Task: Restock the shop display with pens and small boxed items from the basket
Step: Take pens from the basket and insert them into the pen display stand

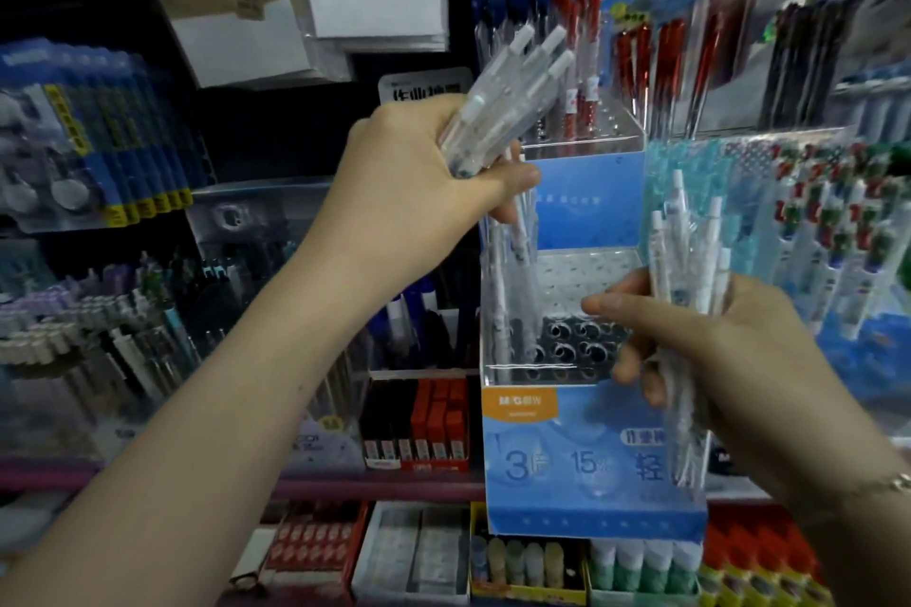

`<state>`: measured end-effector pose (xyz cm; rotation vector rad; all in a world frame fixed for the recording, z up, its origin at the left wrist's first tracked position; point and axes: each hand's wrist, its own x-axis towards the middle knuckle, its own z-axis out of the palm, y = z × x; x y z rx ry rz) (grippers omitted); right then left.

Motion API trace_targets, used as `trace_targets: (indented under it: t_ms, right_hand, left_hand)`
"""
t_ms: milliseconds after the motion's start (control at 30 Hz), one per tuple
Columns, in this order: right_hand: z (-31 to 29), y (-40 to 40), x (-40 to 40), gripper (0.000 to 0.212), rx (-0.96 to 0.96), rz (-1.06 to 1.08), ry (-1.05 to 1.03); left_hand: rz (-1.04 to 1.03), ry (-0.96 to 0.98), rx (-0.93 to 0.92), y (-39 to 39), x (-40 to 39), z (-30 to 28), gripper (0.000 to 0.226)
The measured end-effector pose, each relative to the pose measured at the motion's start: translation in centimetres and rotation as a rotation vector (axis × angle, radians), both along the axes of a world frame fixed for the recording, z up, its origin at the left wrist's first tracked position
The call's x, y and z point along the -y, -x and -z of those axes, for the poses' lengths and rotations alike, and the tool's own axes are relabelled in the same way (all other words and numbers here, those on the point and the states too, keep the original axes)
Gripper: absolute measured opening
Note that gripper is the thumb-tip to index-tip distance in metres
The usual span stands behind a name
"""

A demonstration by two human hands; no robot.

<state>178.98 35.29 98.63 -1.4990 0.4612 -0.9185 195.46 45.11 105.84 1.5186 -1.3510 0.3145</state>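
Observation:
My left hand point(419, 173) is raised at centre and grips a bundle of several clear white-capped pens point(508, 94), their caps pointing up and right. My right hand point(729, 355) is lower on the right, closed around a second bundle of white pens point(685, 271) that stands upright. Between the hands stands a blue tiered pen display point(591, 458); its clear lower tray point(567, 325) has rows of round holes, with a few white pens point(508, 291) standing at its left side. The upper tier holds red and white pens point(581, 84). No basket is in view.
Shelves of stationery surround the display: pen racks point(113, 350) at left, red and black refill boxes point(419, 429) below centre, patterned pens point(838, 237) at right, boxed erasers and glue bottles point(522, 562) along the lower shelf, hanging packs point(98, 138) at upper left.

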Motion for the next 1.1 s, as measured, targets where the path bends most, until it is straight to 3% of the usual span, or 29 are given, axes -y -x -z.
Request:
trace_targets:
  t_ms: [233, 533, 700, 933, 1000, 1100]
  right_hand:
    - [-0.6, -2.3, 0.2, 0.009, -0.039, -0.068, 0.059]
    - [-1.1, -6.1, 0.7, 0.022, -0.210, -0.020, 0.130]
    - [-0.7, -5.3, 1.0, 0.019, -0.217, -0.048, 0.067]
    - [-0.6, -4.7, 1.2, 0.009, -0.142, -0.084, -0.061]
    - [-0.5, -4.3, 1.5, 0.009, -0.036, -0.072, -0.149]
    - [-0.5, -3.3, 1.6, 0.015, 0.154, -0.200, -0.330]
  left_hand:
    - [0.010, -0.106, 0.036, -0.3, 0.1, -1.1, 0.015]
    - [0.019, -0.287, 0.081, -1.3, 0.9, -1.6, 0.020]
    - [-0.066, -0.465, 0.265, -0.7, 2.0, -1.1, 0.045]
    - [-0.085, -0.540, 0.445, -0.5, 2.8, -1.5, 0.043]
    - [-0.096, -0.481, 0.437, -0.6, 2.0, -1.5, 0.034]
    - [-0.089, -0.068, 0.204, -0.6, -0.1, -0.8, 0.017]
